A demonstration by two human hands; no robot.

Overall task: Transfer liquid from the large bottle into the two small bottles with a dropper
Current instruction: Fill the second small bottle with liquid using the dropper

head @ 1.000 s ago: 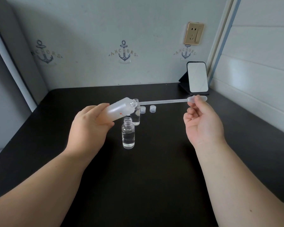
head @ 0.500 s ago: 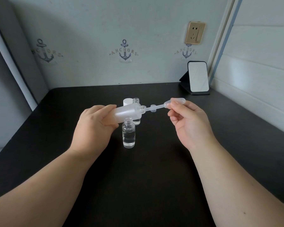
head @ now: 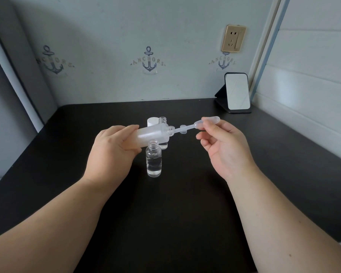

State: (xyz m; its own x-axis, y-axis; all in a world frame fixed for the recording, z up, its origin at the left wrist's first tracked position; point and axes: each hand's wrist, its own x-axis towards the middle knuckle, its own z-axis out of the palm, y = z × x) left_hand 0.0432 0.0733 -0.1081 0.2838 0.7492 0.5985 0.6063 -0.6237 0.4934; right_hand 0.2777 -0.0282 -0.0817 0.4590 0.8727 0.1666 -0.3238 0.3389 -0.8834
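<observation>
- Head view: the left hand point(head: 114, 152) has its fingers wrapped round the large bottle point(head: 154, 134), tipped nearly flat above the dark surface point(head: 185, 203).
- The right hand point(head: 224, 150) pinches the dropper point(head: 203, 123) bulb; its stem enters the bottle's mouth.
- 2 small bottles point(head: 154, 160) stand just below.

Frosted plastic large bottle point(head: 153, 134) — clear glossy small bottle point(head: 154, 161) — matt black table point(head: 185, 213).

soft, dim, even daylight; diagonal shadow across wall point(head: 106, 26); sharp focus; wide-angle bending at edges.
</observation>
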